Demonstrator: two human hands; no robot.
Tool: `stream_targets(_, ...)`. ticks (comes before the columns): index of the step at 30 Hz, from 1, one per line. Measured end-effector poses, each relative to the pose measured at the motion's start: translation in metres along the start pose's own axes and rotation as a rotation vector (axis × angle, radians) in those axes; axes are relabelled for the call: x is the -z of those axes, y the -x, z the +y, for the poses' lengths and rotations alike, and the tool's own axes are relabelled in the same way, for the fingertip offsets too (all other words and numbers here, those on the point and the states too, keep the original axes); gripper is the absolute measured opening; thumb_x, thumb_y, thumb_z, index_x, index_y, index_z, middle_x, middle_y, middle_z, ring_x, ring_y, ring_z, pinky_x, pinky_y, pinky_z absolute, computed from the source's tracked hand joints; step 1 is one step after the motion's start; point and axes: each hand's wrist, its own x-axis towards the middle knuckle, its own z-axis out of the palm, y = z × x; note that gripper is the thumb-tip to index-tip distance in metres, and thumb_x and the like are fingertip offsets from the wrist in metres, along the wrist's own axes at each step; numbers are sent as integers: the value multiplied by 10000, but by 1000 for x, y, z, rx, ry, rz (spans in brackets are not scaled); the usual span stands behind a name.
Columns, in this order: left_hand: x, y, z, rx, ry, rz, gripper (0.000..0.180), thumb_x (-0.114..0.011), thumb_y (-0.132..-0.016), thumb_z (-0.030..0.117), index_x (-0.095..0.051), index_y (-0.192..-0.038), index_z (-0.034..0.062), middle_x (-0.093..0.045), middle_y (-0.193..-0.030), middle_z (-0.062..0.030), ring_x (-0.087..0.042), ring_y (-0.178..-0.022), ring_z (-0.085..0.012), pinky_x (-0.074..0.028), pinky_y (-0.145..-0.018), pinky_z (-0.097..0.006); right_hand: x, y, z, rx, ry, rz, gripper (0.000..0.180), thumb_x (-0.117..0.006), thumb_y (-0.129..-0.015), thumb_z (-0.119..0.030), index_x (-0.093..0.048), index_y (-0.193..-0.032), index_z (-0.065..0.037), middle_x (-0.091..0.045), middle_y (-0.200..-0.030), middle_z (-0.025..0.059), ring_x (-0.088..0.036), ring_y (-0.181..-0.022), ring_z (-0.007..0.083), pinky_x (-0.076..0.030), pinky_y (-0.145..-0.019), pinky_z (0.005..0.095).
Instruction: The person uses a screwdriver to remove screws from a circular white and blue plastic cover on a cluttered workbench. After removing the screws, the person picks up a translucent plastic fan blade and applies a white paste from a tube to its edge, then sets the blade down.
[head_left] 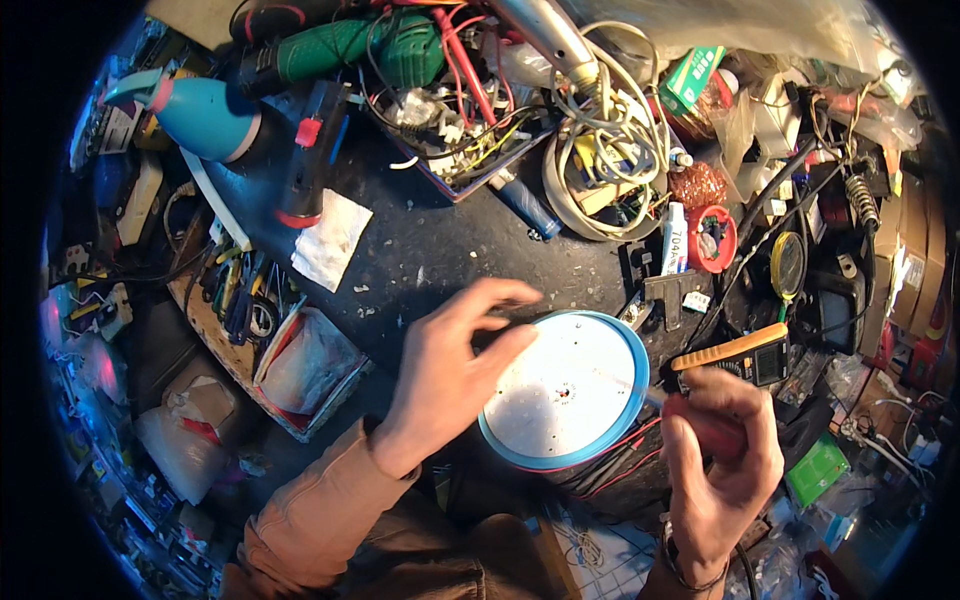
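A round white base plate with a blue rim (550,420) lies in front of me, with small holes and a hub at its middle. Over its left edge is my left hand (450,370), thumb and fingers apart and nothing between them. I cannot tell whether its fingertips touch the plate. At the right of the rim, my right hand (725,460) is closed around the red handle of a screwdriver (710,428). The tool is smeared by motion; its thin shaft points left toward the plate.
A multimeter (745,355) and a magnifying glass (788,265) lie at the right. Behind are coiled pale cable (600,190) and a tray of parts (460,165). To the left stand a blue spray bottle (205,115), white paper (333,240) and a tool box (225,345).
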Motion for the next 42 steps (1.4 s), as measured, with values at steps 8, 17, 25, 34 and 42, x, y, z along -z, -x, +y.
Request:
stream_targets(8, 2, 75, 2, 274, -144, 38, 672, -903, -969, 143, -571, -1528, -26, -653, -1486, -209, -644, -1380, -271, -606, -1017, -387, 2, 77, 48, -717, -773, -182, 239, -593, -990, -37, -553, -1217, 30, -652, -836, 96, -595, -642, 156, -493, -589, 290)
stream_targets(17, -13, 74, -15, 266, -339, 122, 683, -940, -889, 131, -647, -1491, -7, -717, -1386, -185, -742, -1157, -286, -590, -860, -371, -45, 88, 94, -504, -80, 14, 454, -864, -958, -58, -650, -1330, 92, -775, -942, 146, -683, -812, 144, -566, -764, 305)
stream_targets(25, -14, 70, -15, 232, -324, 116, 627, -939, -878, 98, -675, -1434, -22, -719, -1309, -162, -748, -1125, -268, -578, -839, -369, -60, 75, 104, -573, -157, 20, 278, -893, -946, -91, -679, -1057, 47, -719, -748, 87, -591, -658, 115, -504, -650, 325)
stream_targets(34, -12, 68, -10, 303, -324, 35, 690, -919, -901, 2, -586, -1499, -83, -651, -1448, -212, -737, -1264, -281, -681, -978, -433, -60, 79, 109, -586, -191, 5, 227, -857, -978, -73, -678, -1061, 39, -665, -741, 76, -566, -668, 117, -486, -645, 326)
stream_targets(42, -16, 67, -11, 264, -296, 113, 632, -956, -855, 71, -687, -1420, -17, -711, -1294, -137, -739, -1118, -227, -591, -843, -347, -61, 82, 112, -596, -224, -20, 179, -803, -1060, -94, -661, -1076, 14, -660, -774, 12, -526, -589, 38, -402, -513, 242)
